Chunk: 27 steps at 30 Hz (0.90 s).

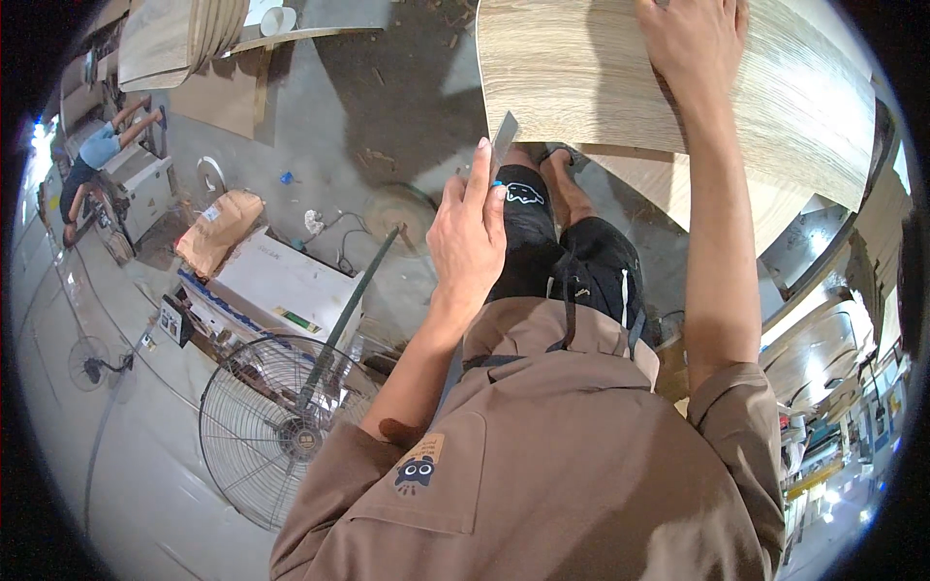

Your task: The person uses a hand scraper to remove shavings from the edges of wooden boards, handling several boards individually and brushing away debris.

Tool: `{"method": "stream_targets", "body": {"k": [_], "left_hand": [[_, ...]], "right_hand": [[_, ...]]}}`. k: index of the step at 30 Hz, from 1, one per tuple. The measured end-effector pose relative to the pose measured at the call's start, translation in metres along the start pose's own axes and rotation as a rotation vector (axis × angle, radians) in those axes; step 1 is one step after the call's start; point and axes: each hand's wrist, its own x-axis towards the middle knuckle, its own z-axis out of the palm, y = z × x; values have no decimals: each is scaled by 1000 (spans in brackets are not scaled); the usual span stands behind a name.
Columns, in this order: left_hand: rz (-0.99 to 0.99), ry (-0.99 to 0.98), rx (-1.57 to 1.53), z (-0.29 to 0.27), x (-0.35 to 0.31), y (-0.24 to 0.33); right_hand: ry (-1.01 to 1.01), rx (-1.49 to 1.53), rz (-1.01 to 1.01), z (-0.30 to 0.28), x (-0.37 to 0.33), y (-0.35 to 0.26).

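At far left, a small wall fan (89,368) hangs below another person (97,150) beside a white cabinet (140,194). Next, at the top, stand stacked wood-pattern panels (184,39); lower down, a brown paper bag (221,234) lies against a long white box (281,281). A large caged fan (254,407) stands before the box, its green pole (360,295) running to a round base (399,215) on the grey floor (325,160).

Near the middle, the left hand (467,232) grasps a flat metal blade (505,137) with a blue part, index finger laid along it. The blade's tip overlaps the near-left corner of a wood-grain panel (557,73); whether they touch is unclear. Farther right, the right hand (696,50) lies over that panel, its fingers running out at the upper edge; I cannot tell whether it grips. Another pale panel (722,189) shows beneath. At far right are glossy curved boards (819,353).
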Motion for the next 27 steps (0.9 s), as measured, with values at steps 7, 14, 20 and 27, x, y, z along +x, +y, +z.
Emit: {"method": "stream_targets", "body": {"k": [7,14,20,27], "left_hand": [[6,35,-15,3,0,-2],[41,102,-18,8,2,-8],[10,29,30,-1,7,-14],[43,6,97,-6,12,-22]], "right_hand": [[23,34,25,-2,0,-9],[41,35,-9,6,1,-1],[62,64,-51,5,3,4],[-2,128,-9,-10,4,-3]]}}
